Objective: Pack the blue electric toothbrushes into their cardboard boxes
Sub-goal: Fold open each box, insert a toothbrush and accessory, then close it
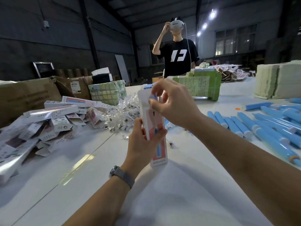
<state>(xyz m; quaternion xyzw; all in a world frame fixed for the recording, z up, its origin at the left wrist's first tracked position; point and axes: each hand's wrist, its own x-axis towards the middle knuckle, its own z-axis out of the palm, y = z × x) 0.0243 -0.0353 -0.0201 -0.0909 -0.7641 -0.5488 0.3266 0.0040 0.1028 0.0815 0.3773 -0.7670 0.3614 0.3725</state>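
Observation:
My left hand (pixel 144 141) grips a tall white and pink cardboard box (pixel 152 121) upright above the white table (pixel 162 201). My right hand (pixel 172 105) pinches a blue toothbrush (pixel 154 97) at the box's open top; only its end shows, the rest sits inside the box. The top flap (pixel 144 93) stands open behind my fingers. Several loose blue toothbrushes (pixel 267 126) lie in rows on the table to the right.
A heap of white and pink boxes (pixel 53 118) lies at the left, beside clear plastic packets (pixel 123 111). Brown cartons (pixel 32 93), wrapped green bundles (pixel 107 92) and green stacks (pixel 200 84) stand further back. A person (pixel 177 54) stands across the table.

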